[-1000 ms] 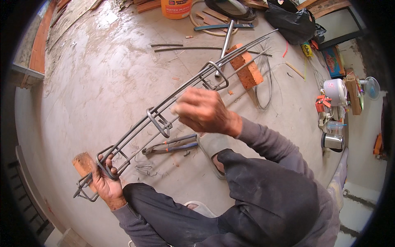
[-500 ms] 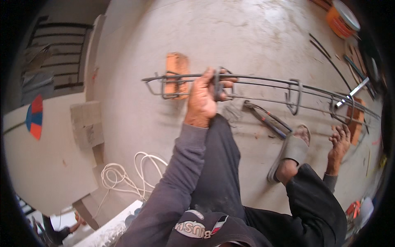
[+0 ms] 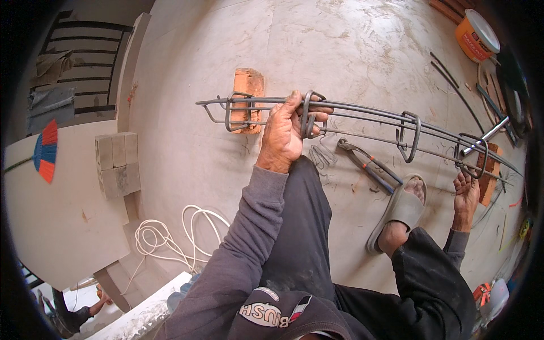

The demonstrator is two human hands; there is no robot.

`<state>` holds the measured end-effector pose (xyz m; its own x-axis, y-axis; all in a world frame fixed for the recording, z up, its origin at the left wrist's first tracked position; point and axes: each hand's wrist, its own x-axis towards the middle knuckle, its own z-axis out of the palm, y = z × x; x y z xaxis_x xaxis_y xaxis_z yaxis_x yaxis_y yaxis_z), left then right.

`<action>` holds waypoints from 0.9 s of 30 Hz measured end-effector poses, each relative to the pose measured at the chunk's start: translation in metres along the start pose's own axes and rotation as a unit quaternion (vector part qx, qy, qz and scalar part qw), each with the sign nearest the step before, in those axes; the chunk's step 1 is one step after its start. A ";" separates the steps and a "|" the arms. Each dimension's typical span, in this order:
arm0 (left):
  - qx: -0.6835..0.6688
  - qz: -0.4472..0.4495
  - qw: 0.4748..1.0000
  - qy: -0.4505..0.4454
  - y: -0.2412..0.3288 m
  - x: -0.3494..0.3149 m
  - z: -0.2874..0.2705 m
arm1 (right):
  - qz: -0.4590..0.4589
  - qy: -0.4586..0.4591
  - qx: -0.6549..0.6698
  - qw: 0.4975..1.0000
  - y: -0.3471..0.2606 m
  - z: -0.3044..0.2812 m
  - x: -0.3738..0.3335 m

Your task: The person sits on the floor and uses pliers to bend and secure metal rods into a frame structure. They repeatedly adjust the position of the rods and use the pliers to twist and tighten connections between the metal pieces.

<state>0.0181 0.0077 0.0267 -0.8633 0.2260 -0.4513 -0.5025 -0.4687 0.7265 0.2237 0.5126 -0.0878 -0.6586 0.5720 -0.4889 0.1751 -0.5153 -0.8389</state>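
Note:
A long, narrow rebar cage (image 3: pixel 362 107) of dark bars with bent square stirrups lies across in front of me, raised on an orange brick (image 3: pixel 249 76) at its left end and another brick (image 3: pixel 491 184) at its right end. My left hand (image 3: pixel 283 133) is closed around a stirrup (image 3: pixel 306 113) and the bars beside it, left of the cage's middle. Near the right end, my right hand (image 3: pixel 467 195) has its fingers curled up against the lower edge of the end stirrup (image 3: pixel 486 153). What its fingertips pinch is too small to make out.
Pincers (image 3: pixel 368 164) and a small coil of tie wire (image 3: pixel 322 156) lie on the floor before my feet. Loose bars (image 3: pixel 456 88), a metal tube (image 3: pixel 486 136) and an orange bucket (image 3: pixel 477 39) are at right. White cable (image 3: pixel 164 241), grey blocks (image 3: pixel 118 164) and a broom (image 3: pixel 46 152) are at left.
My right hand has moved slightly up to the end stirrup, its spread fingers now drawn together. The left hand keeps its hold, and the cage has shifted very little.

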 end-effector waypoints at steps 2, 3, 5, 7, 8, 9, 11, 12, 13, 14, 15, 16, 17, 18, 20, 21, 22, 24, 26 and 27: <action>0.010 0.003 1.000 0.005 -0.001 0.000 -0.001 | 0.010 -0.003 -0.004 1.000 -0.001 -0.003 0.003; 0.008 0.001 1.000 0.002 -0.001 0.001 -0.001 | 0.008 -0.001 0.003 1.000 -0.001 -0.006 0.005; 0.004 -0.002 1.000 0.001 0.000 0.001 -0.003 | 0.006 0.001 0.019 1.000 -0.001 -0.006 0.008; 0.008 0.002 1.000 0.001 0.002 0.002 -0.004 | 0.002 -0.005 0.012 1.000 0.001 -0.001 0.008; 0.009 0.004 1.000 0.000 0.002 0.003 -0.004 | -0.001 -0.007 0.008 1.000 0.000 0.001 0.008; 0.012 0.002 1.000 0.002 0.002 0.005 -0.004 | -0.001 -0.005 0.014 1.000 0.002 -0.002 0.010; 0.019 -0.001 1.000 0.005 0.002 0.007 -0.003 | 0.001 0.000 0.027 1.000 0.006 -0.008 0.015; 0.018 -0.001 1.000 0.003 0.002 0.007 -0.003 | 0.002 0.000 0.024 1.000 0.006 -0.008 0.015; 0.017 -0.001 1.000 0.000 0.003 0.008 -0.002 | 0.003 0.000 0.020 1.000 0.005 -0.008 0.015; 0.016 -0.002 1.000 -0.002 0.002 0.008 -0.002 | 0.005 0.000 0.016 1.000 0.005 -0.006 0.014; 0.016 -0.001 1.000 -0.002 0.001 0.008 -0.002 | 0.007 0.004 0.014 1.000 0.004 -0.005 0.013; 0.016 -0.001 1.000 -0.003 0.001 0.010 -0.002 | 0.009 0.008 0.012 1.000 0.003 -0.003 0.012; 0.016 0.000 1.000 -0.002 0.002 0.011 -0.002 | 0.012 0.011 0.010 1.000 0.003 0.000 0.011; 0.014 -0.003 1.000 -0.003 0.001 0.013 -0.003 | 0.011 0.010 0.004 1.000 0.003 0.002 0.010; 0.008 -0.011 1.000 -0.005 0.000 0.016 -0.007 | 0.009 0.009 -0.007 1.000 0.001 0.008 0.006; 0.011 -0.011 1.000 -0.009 0.000 0.015 -0.007 | 0.014 0.000 -0.031 0.999 0.001 0.011 0.003; 0.013 -0.011 1.000 -0.012 0.000 0.015 -0.008 | 0.019 -0.008 -0.056 0.998 0.000 0.015 0.000; 0.020 -0.008 1.000 -0.016 0.003 0.013 -0.008 | 0.036 -0.063 -0.160 0.984 -0.006 0.034 -0.016; 0.027 -0.002 0.999 -0.023 0.005 0.011 -0.004 | 0.055 -0.149 -0.313 0.936 -0.021 0.057 -0.044; 0.029 0.001 0.999 -0.027 0.005 0.012 -0.004 | 0.047 -0.186 -0.381 0.904 -0.028 0.066 -0.057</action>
<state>0.0058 0.0043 0.0229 -0.8652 0.2712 -0.4217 -0.5006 -0.4201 0.7569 0.2079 0.4522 -0.0210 -0.7907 0.2209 -0.5709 0.6029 0.1199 -0.7887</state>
